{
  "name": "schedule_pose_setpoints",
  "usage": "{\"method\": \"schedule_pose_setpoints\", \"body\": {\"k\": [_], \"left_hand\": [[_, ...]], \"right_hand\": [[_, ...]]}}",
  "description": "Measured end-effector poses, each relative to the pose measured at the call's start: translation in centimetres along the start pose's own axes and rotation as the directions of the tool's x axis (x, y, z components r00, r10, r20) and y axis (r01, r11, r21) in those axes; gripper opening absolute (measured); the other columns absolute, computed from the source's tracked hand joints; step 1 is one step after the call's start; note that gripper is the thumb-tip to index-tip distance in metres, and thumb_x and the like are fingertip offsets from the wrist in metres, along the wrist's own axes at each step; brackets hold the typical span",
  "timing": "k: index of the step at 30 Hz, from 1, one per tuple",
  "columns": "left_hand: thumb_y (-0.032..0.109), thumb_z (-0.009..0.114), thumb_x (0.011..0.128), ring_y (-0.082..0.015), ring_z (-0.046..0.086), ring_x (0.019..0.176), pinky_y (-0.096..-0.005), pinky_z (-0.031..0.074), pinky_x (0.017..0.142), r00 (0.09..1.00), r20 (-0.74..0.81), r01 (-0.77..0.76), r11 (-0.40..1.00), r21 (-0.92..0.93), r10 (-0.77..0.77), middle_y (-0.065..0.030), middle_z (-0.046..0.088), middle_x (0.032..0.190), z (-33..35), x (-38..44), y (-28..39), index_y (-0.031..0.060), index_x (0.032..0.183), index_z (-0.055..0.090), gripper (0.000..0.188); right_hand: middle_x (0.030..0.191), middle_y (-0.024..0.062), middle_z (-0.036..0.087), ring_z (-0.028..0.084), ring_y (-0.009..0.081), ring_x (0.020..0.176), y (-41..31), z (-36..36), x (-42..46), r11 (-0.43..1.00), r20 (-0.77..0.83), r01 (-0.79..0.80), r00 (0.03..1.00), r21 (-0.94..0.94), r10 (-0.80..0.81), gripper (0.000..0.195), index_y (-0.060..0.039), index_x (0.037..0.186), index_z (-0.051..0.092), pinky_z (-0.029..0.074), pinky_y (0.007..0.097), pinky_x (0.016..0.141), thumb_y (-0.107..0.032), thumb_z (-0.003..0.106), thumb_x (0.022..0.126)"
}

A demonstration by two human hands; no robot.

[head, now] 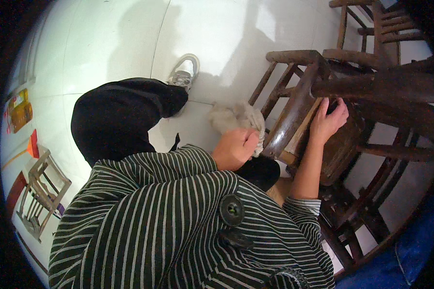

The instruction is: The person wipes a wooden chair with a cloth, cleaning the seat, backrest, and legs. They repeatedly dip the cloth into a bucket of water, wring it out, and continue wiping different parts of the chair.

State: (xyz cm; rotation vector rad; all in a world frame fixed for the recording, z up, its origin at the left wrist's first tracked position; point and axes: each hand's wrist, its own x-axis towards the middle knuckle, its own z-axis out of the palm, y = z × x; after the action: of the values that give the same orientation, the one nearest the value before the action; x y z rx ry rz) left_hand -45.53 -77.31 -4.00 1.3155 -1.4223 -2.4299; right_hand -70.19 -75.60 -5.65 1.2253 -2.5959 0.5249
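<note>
My left hand [235,149] is closed around a bunched, pale cloth [253,119] beside the end of a dark brown wooden chair's thick, shiny rail [287,121]. Part of the cloth hangs over towards the floor. Farther right, my right hand [329,121] holds the same chair near a corner, with its thumb and fingertips at the lower edge of a broad dark rail [347,86]. The chair seems to be tipped over. A lighter wooden strip [302,133] lies between the shiny rail and my right forearm.
Another dark wooden chair [350,54] stands at the upper right, with more chair parts below. My shoe [184,72] rests on the pale tiled floor [101,43]. At the far left are a small wooden chair [45,173], an orange dustpan [32,144] and yellowish bottles [20,112]. Blue fabric shows bottom right.
</note>
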Motion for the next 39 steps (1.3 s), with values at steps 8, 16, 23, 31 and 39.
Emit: {"method": "schedule_pose_setpoints", "body": {"k": [8,16,23,31,39], "left_hand": [[0.02,0.042,0.088,-0.0353,0.044,0.101,-0.0404,0.036,0.086,0.947,-0.172,-0.223,0.939,0.261,0.272,-0.0183,0.048,0.1,1.3,6.2,-9.7,0.0115,0.118,0.046,0.032],[0.016,0.046,0.082,-0.0361,0.043,0.103,-0.041,0.034,0.089,0.984,-0.18,0.111,0.743,0.66,0.013,-0.0224,0.045,0.112,0.5,12.8,-17.1,0.0076,0.117,0.046,0.036],[0.022,0.043,0.086,-0.0268,0.046,0.107,-0.0411,0.04,0.086,0.794,-0.253,0.387,0.78,-0.492,-0.553,-0.0148,0.044,0.119,0.3,15.1,-15.0,0.0061,0.122,0.04,0.039],[0.038,0.036,0.09,-0.0255,0.051,0.107,-0.0415,0.046,0.085,0.877,0.292,0.481,0.691,-0.54,-0.382,-0.0109,0.053,0.113,0.3,5.6,-5.5,0.0069,0.122,0.041,0.044],[0.067,0.035,0.081,-0.0273,0.048,0.11,-0.0429,0.039,0.092,0.76,0.474,0.579,0.134,-0.804,-0.445,-0.0083,0.051,0.121,3.5,5.0,-5.3,0.0145,0.126,0.042,0.07]], "right_hand": [[0.112,0.0209,0.047,0.043,0.0366,0.101,-0.4,0.2,-0.1,0.991,-0.001,0.054,0.999,-0.118,-0.055,0.04,0.0014,0.111,0.048,0.036,0.0425,0.087,-0.021,0.06,0.08],[0.113,0.0218,0.046,0.043,0.0373,0.102,-0.4,0.5,0.1,0.997,0.009,0.056,0.998,-0.051,-0.055,0.04,0.0027,0.11,0.047,0.035,0.0424,0.088,-0.019,0.06,0.08],[0.111,0.0214,0.047,0.043,0.0361,0.102,0.3,0.4,0.0,0.999,-0.009,0.053,0.999,-0.005,-0.053,0.04,0.0018,0.109,0.048,0.034,0.0423,0.089,-0.021,0.061,0.079],[0.107,0.0178,0.051,0.045,0.0343,0.1,0.1,-0.2,0.5,0.998,-0.027,0.033,0.999,0.046,-0.032,0.036,-0.0045,0.107,0.051,0.036,0.0414,0.086,-0.021,0.062,0.078],[0.112,0.0174,0.048,0.044,0.034,0.102,-0.6,-0.4,0.1,0.994,0.002,-0.058,0.998,0.096,0.058,0.037,-0.0049,0.109,0.052,0.035,0.0419,0.089,-0.019,0.062,0.077]]}}
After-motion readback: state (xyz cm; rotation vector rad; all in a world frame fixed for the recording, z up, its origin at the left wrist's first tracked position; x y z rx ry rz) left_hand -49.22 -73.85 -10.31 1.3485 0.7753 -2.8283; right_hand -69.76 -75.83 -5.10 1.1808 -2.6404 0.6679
